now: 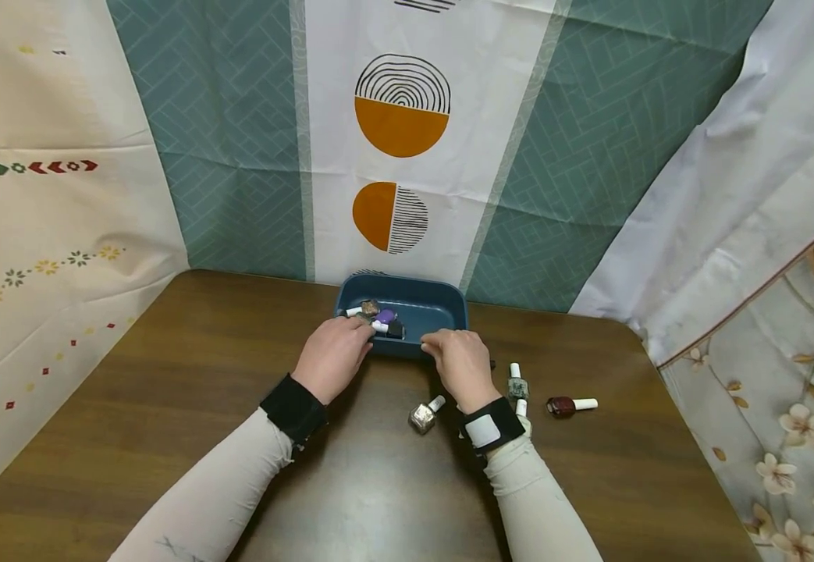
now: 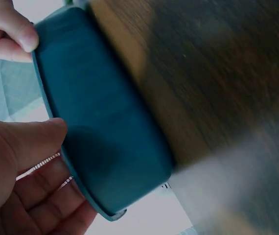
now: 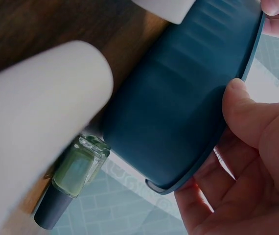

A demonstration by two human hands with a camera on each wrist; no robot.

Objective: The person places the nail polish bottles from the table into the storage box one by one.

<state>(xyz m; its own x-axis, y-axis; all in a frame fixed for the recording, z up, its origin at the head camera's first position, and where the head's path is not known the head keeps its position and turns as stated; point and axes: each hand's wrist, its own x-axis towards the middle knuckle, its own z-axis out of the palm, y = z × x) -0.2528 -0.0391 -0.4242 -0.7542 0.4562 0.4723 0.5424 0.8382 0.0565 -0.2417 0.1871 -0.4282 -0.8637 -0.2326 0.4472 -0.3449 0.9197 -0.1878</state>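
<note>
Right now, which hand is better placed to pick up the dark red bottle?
Probably the right hand: it is nearer to the dark red bottle than the left hand is, though both grip the blue bin.

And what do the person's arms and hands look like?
Both sleeves are off-white, the left one with a few thin dark marks. Each wrist wears a wide black band, the right one bearing a pale square patch. The left hand and right hand are ungloved.
</note>
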